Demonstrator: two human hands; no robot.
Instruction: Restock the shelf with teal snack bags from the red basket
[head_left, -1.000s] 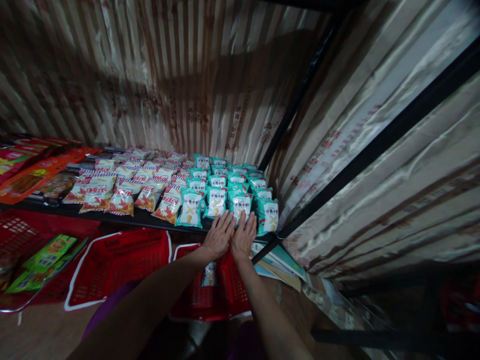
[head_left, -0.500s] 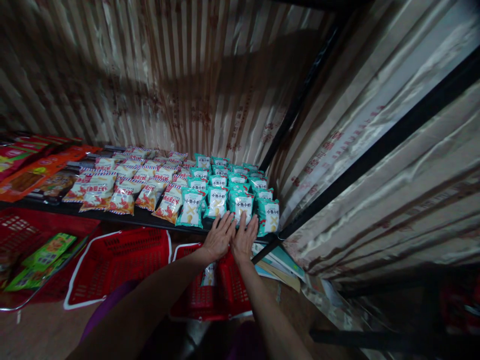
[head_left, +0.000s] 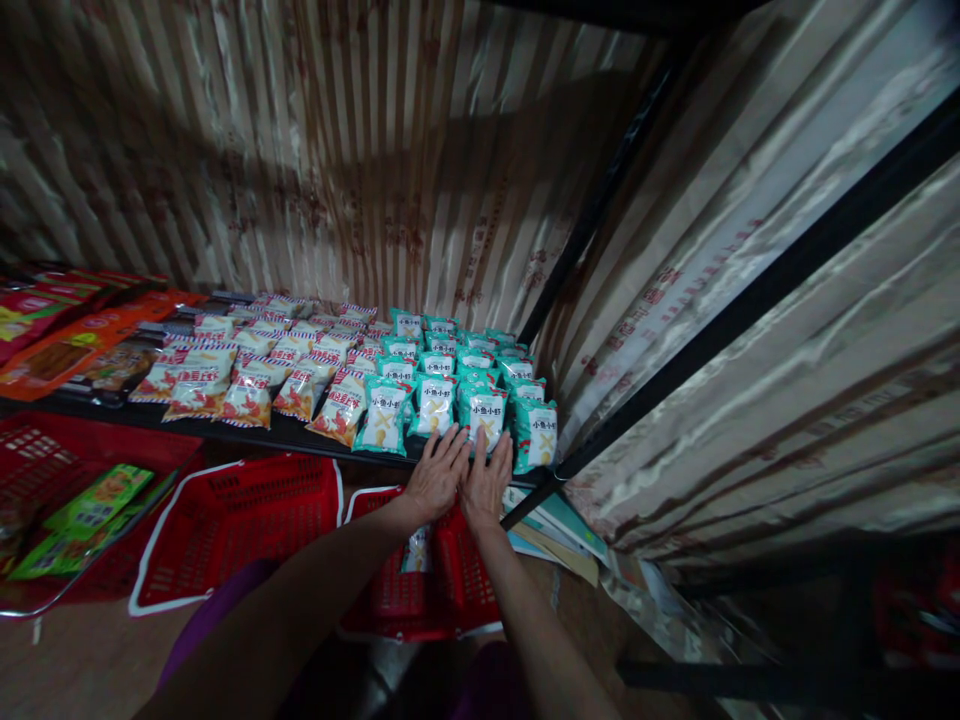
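Observation:
Several teal-and-white snack bags [head_left: 387,412] stand in rows at the right end of a low black shelf [head_left: 300,434]. At the front of these rows, my right hand [head_left: 485,483] lies with fingers stretched over the lower part of one snack bag [head_left: 486,408]. Close beside it, my left hand [head_left: 436,474] has its fingers extended at the shelf edge, just below the neighbouring snack bag [head_left: 435,400]. Neither hand is wrapped around a bag. Under my forearms is a red basket [head_left: 382,595] with one small snack bag [head_left: 417,551] in it.
Orange-and-white snack bags [head_left: 247,390] and orange packets [head_left: 56,365] fill the shelf leftward. A second red basket [head_left: 247,515] and one holding green packets [head_left: 97,510] stand below. A black post [head_left: 675,360] slants at right before striped curtains [head_left: 825,380]. Flat cartons [head_left: 559,525] lie on the floor.
My right hand has shifted very slightly left and down on the front of the bag. My left hand and the bags look nearly the same.

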